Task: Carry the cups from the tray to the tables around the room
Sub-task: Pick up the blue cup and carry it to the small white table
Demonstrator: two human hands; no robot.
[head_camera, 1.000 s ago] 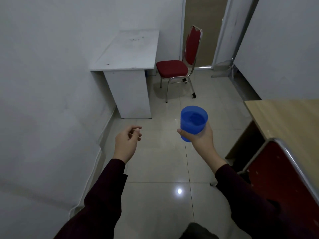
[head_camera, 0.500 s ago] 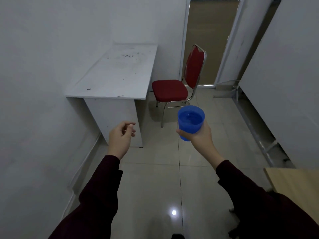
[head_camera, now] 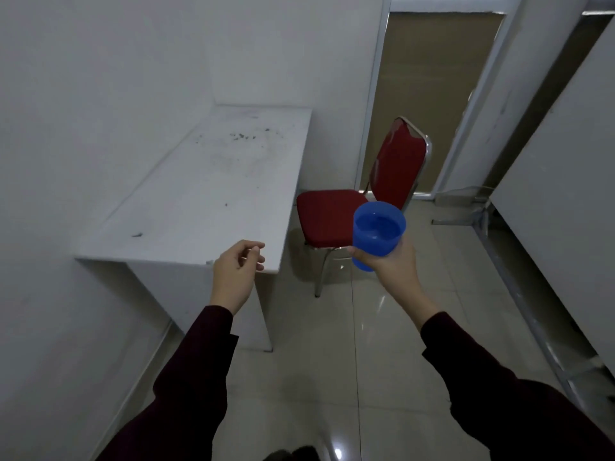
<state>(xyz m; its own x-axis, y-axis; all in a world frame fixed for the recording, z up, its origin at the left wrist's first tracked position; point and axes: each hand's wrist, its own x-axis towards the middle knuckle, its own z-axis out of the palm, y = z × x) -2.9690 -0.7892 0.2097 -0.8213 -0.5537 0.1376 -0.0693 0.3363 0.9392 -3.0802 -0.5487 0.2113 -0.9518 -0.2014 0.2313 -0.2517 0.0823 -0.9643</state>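
Observation:
My right hand (head_camera: 394, 267) holds a blue plastic cup (head_camera: 377, 232) upright from below, in the air in front of a red chair. The cup looks to have liquid in it. My left hand (head_camera: 234, 272) hangs loosely curled with nothing in it, just over the near right corner of a white table (head_camera: 206, 194) that stands against the left wall. The table top is bare except for a few dark specks. No tray is in view.
A red padded chair (head_camera: 359, 207) with a metal frame stands to the right of the white table, facing it. Behind it is a brown door (head_camera: 429, 94). A white panel (head_camera: 559, 181) on a metal frame lines the right side. Tiled floor lies between.
I have walked closer to the white table and chair, which now loom larger. The wooden table at the right has left the view. Both hands keep their pose; the cup stays held.

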